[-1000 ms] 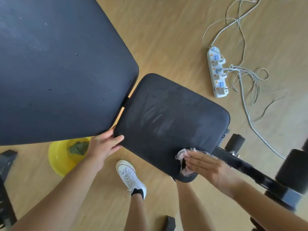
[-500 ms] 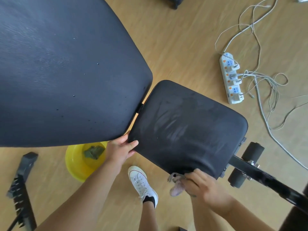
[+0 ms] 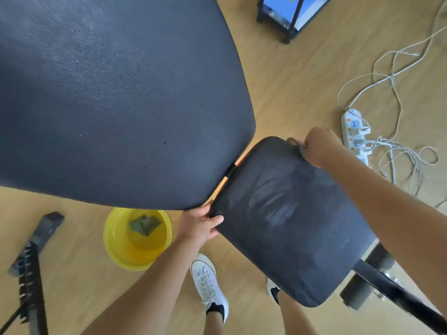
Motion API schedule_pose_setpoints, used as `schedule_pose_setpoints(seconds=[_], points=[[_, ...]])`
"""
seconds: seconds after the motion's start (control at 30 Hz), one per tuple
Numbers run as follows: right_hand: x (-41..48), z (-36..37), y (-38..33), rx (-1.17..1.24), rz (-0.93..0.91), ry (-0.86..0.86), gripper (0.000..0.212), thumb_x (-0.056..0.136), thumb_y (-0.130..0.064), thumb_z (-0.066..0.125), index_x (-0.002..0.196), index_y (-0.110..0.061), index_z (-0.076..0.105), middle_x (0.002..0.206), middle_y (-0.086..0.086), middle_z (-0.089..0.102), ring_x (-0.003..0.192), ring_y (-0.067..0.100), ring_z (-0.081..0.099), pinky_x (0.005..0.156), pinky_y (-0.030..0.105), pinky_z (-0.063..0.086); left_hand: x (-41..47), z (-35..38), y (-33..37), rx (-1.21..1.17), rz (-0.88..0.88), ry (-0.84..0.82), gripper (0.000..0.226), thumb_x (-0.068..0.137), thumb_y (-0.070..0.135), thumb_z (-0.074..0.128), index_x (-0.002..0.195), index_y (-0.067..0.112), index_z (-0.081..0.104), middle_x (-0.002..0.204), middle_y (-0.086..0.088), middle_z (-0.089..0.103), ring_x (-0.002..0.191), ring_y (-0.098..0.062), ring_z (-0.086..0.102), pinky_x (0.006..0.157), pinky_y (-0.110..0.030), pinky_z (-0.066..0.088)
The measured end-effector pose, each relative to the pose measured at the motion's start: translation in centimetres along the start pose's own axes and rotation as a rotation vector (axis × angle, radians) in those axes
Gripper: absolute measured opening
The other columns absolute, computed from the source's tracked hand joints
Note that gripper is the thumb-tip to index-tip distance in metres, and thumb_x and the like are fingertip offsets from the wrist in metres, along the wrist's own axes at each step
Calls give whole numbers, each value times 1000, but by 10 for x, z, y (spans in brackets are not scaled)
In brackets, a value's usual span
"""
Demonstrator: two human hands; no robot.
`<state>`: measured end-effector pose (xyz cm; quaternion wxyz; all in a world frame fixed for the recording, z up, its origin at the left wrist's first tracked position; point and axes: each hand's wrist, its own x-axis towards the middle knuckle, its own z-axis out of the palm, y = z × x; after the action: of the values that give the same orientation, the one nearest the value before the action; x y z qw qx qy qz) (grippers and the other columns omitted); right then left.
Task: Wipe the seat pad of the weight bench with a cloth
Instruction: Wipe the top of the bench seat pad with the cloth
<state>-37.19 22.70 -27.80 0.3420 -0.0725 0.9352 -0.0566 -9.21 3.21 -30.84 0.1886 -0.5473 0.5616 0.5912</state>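
Observation:
The black seat pad [image 3: 290, 228] of the weight bench fills the lower right, with pale damp streaks across its middle. My left hand [image 3: 199, 224] grips its near left corner, thumb on top. My right hand [image 3: 319, 147] reaches across to the pad's far edge and is closed on the cloth [image 3: 296, 143], of which only a small greyish bit shows past the fingers. The large black back pad [image 3: 116, 97] rises on the left, meeting the seat at a narrow gap.
A yellow basin [image 3: 113, 240] with a green rag [image 3: 145, 224] stands on the wooden floor under the back pad. A white power strip [image 3: 354, 131] with tangled cables lies right. The bench frame [image 3: 396, 296], my white shoe [image 3: 209, 284] and a black notched rail [image 3: 31, 274] are nearby.
My right hand has carried the cloth from the seat pad's near front edge across to its far edge. My left hand has kept its grip on the corner. The camera has moved closer.

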Motion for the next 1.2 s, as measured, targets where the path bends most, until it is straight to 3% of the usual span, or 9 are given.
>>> schedule_pose_setpoints(seconds=[0.1, 0.23, 0.37, 0.5, 0.63, 0.73, 0.87, 1.07, 1.2], points=[[-22, -12, 67, 48, 79, -111, 42, 94, -27, 60, 69, 6, 66, 72, 32, 65, 66, 38, 63, 58, 29, 40, -2, 1, -1, 6, 5, -1, 57, 80, 3, 85, 134, 9, 67, 108, -4, 72, 91, -20, 72, 70, -36, 67], [-2, -19, -3, 255, -46, -119, 51, 63, -55, 55, 45, -8, 51, 43, -1, 44, 42, 16, 34, 41, 19, 30, -7, 3, 1, 21, 18, 18, 55, 80, 4, 85, 132, 8, 67, 101, 2, 72, 89, -21, 71, 69, -36, 67], [22, -3, -50, 240, -177, -53, 38, 91, -24, 58, 55, -13, 59, 53, 7, 44, 53, 23, 36, 46, 24, 26, -8, 2, 5, 63, 18, 48, 55, 80, 5, 85, 132, 7, 67, 112, -7, 72, 94, -27, 69, 69, -36, 66], [-37, -11, 77, 130, 87, -77, 61, 93, -49, 57, 50, -6, 51, 49, 7, 40, 46, 24, 38, 50, 25, 34, -6, 1, 3, 95, 21, 48, 56, 80, 6, 86, 132, 6, 66, 107, 0, 71, 103, -34, 72, 74, -45, 66], [-79, -19, 149, 85, 233, -115, 49, 84, -33, 65, 44, -6, 54, 47, 6, 41, 54, 25, 43, 57, 29, 36, -3, 1, 2, 109, 13, 41, 55, 80, 5, 85, 132, 7, 67, 88, 13, 72, 88, -21, 74, 75, -48, 66], [-44, -11, 83, 210, 109, -45, 56, 86, -52, 64, 51, -12, 47, 50, 3, 39, 55, 25, 37, 56, 28, 36, -3, 0, 3, 66, -10, 41, 54, 80, 1, 84, 131, 6, 68, 78, 11, 76, 78, -12, 74, 65, -36, 67], [-11, -1, 1, 314, -87, 13, 42, 91, -17, 60, 51, -13, 46, 50, 4, 35, 53, 25, 30, 43, 26, 25, -6, 2, 12, 8, -53, 41, 53, 82, -4, 80, 133, 6, 66, 88, 6, 68, 80, -14, 71, 52, -23, 62], [-82, 16, 165, 390, 313, 168, 28, 90, -20, 64, 71, 1, 70, 52, 9, 43, 51, 21, 40, 46, 24, 30, -7, 2, 18, 69, -99, 85, 61, 84, -1, 80, 140, 6, 58, 128, -1, 59, 97, -32, 74, 50, -19, 60], [-148, 53, 174, 777, 628, 299, 53, 93, -36, 62, 50, -10, 49, 36, -4, 40, 37, 14, 34, 43, 22, 27, -10, 3, 20, 77, -111, 76, 62, 84, -1, 80, 142, 8, 57, 141, -5, 58, 83, -26, 75, 75, -30, 63]])
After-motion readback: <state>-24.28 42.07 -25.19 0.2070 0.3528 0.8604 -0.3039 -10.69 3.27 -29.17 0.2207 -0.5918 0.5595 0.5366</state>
